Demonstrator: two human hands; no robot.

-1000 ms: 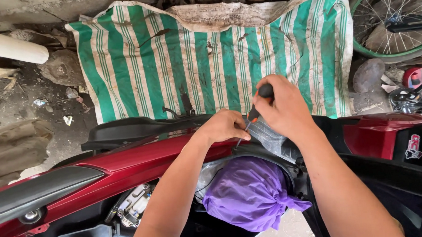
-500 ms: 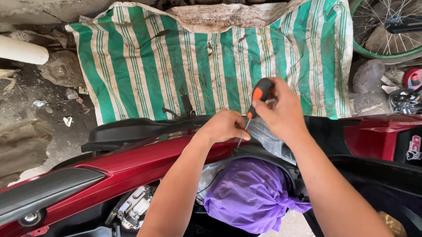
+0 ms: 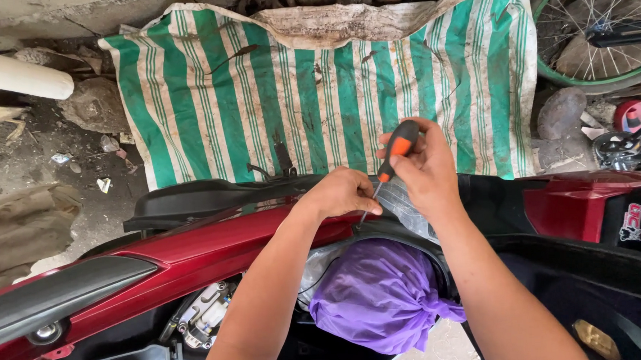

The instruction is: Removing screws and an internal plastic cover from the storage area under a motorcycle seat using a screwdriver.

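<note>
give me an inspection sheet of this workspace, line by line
surface: red motorbike body panel with a black seat edge above it, opened up underneath
job's things: orange and black screwdriver, tip down at the panel's rim; purple cloth bundle stuffed in the opening
clutter: green and white striped sack spread on the dirt ground; white pipe; stones and scraps
grips: right hand wraps the screwdriver handle; left hand rests at the shaft by the panel
cables: thin dark wire beside the bundle
surroundings: bicycle wheel with green rim at upper right
</note>
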